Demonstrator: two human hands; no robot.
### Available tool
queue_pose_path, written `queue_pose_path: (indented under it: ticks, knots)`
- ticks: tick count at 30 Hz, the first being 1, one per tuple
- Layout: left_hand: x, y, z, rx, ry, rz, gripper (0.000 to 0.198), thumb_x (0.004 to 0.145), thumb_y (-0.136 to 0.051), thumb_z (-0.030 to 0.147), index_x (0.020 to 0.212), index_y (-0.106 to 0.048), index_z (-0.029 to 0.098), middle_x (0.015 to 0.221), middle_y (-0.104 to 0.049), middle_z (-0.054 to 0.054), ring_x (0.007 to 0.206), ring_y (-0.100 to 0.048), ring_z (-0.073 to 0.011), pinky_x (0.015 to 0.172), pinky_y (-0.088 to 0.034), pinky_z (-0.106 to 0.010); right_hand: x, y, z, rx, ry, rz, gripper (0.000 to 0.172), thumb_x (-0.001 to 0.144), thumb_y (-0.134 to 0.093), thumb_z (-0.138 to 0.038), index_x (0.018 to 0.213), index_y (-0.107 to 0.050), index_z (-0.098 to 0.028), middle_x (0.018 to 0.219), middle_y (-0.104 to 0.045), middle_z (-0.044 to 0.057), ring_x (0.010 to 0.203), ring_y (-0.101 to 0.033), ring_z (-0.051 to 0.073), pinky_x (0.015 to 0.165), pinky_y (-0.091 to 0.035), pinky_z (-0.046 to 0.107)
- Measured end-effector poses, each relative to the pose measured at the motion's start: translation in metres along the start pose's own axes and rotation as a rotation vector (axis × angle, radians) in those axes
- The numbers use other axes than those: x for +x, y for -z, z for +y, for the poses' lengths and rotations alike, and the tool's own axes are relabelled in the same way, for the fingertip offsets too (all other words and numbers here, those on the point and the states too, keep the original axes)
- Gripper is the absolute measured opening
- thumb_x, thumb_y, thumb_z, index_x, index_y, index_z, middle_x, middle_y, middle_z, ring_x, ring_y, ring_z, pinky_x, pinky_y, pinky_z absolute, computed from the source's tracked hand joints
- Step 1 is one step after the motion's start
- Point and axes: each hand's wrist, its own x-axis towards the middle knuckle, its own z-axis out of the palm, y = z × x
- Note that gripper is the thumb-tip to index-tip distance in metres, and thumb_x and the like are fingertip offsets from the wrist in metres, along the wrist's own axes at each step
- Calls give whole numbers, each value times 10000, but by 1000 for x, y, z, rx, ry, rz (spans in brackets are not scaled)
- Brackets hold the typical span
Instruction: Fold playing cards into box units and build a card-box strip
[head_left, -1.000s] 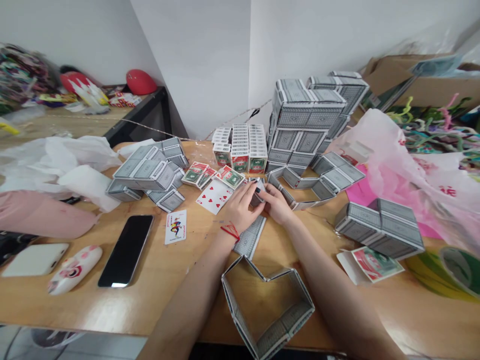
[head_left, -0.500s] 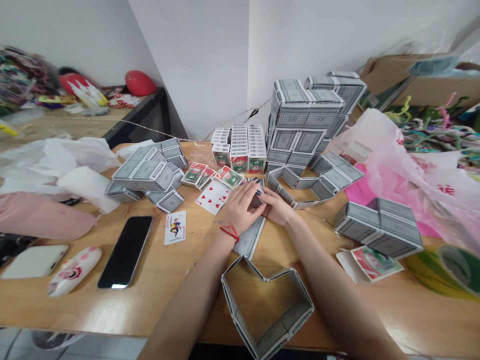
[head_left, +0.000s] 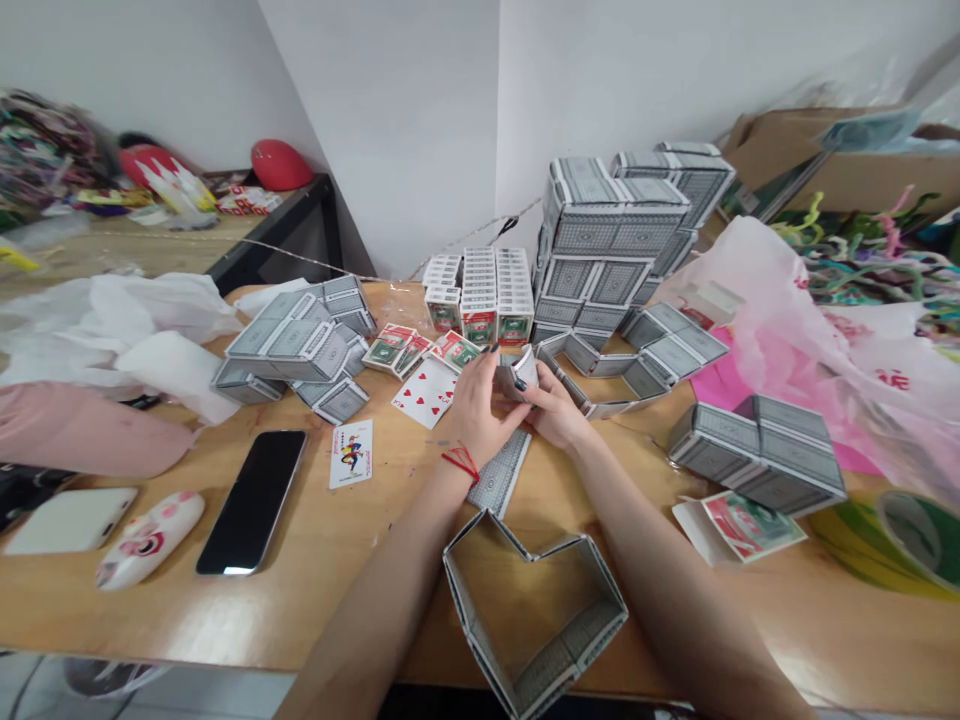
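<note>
Near the table's middle, my left hand (head_left: pixel 478 408) and my right hand (head_left: pixel 556 408) come together around a grey-backed playing card (head_left: pixel 517 372). It is raised and bent between my fingers. The right thumb presses on its face, and the left fingers are along its left side. Under my hands lies a grey strip of playing cards (head_left: pixel 499 478). Closest to me, between my forearms, stands a heart-shaped frame of folded cards (head_left: pixel 487 632). Left of my hands is a three of hearts card (head_left: pixel 424 396), and farther left a joker card (head_left: pixel 350 455).
A tall stack of card blocks (head_left: pixel 600 235) rises behind my right hand, with an open card frame (head_left: pixel 600 400) before it. Boxed card decks (head_left: pixel 480 290) stand at the back. A phone (head_left: pixel 253 503) lies left; a card block (head_left: pixel 757 455) and tape roll (head_left: pixel 892 540) are right.
My left fingers have lifted and straightened from over the card. The card now shows, bent upward between my hands. The things around them have stayed in place.
</note>
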Motion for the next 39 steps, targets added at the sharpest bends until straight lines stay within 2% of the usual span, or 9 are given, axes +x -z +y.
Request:
queue_pose_path:
  ticks: [3,5,10,13,15,21,27,31,39]
  knots:
    - [0,0,-1,-34,84,45,742,716,-594,456,1302,-274,133,1296,-403,-170,1237,-350,-269,1011,-327,-446,2,-1,1,-7,54,51,446,593,-739,-352,957,-493,-274,988,-626,6,873,-616,201,711,-517,360]
    - [1,3,-2,-57,110,60,678,745,-555,462,1282,-303,134,1265,-428,-166,1208,-374,-260,1000,-328,-440,4,1,3,-23,83,73,453,593,-736,-364,958,-484,-274,996,-620,9,875,-613,199,715,-513,356]
    - [-1,10,-4,-113,239,170,474,809,-462,453,1178,-434,157,994,-568,-104,956,-527,-211,887,-403,-389,6,2,8,-167,186,165,456,593,-730,-377,958,-479,-267,991,-602,3,918,-574,194,783,-490,350]
    - [-4,10,-4,-297,381,45,469,840,-419,447,1228,-398,185,739,-583,-26,681,-571,-154,707,-464,-312,5,1,9,-286,244,190,469,590,-734,-362,972,-482,-259,962,-589,2,935,-547,190,854,-447,337]
    - [-5,8,-4,-434,470,-61,533,841,-421,458,1293,-332,191,650,-579,-5,596,-576,-151,654,-473,-303,4,-1,8,-319,269,170,497,595,-734,-353,1007,-471,-261,961,-576,4,926,-540,185,881,-423,333]
    - [-1,-1,-7,-851,727,-212,613,822,-424,510,1341,-230,248,894,-636,-48,596,-625,-159,614,-528,-336,3,-1,10,-316,262,86,616,582,-742,-359,1102,-424,-271,1029,-560,24,966,-531,198,917,-392,359]
    - [5,4,-13,-1243,949,-331,506,770,-543,432,1208,-392,228,925,-627,-47,717,-645,-167,631,-564,-346,2,2,11,-334,278,25,633,593,-739,-324,1132,-410,-270,1104,-544,35,1032,-517,196,954,-368,358]
    - [5,9,-17,-1400,1011,-476,351,772,-550,411,1049,-520,197,902,-640,-62,811,-642,-190,739,-554,-401,1,2,9,-348,270,-5,636,606,-730,-321,1152,-409,-277,1121,-542,39,1053,-512,195,954,-371,358]
    - [5,10,-20,-1390,979,-473,300,718,-637,360,940,-611,161,911,-671,-82,854,-639,-202,829,-530,-408,3,3,9,-315,221,-25,694,568,-754,-280,1172,-414,-286,1153,-542,42,1081,-514,210,952,-381,375]
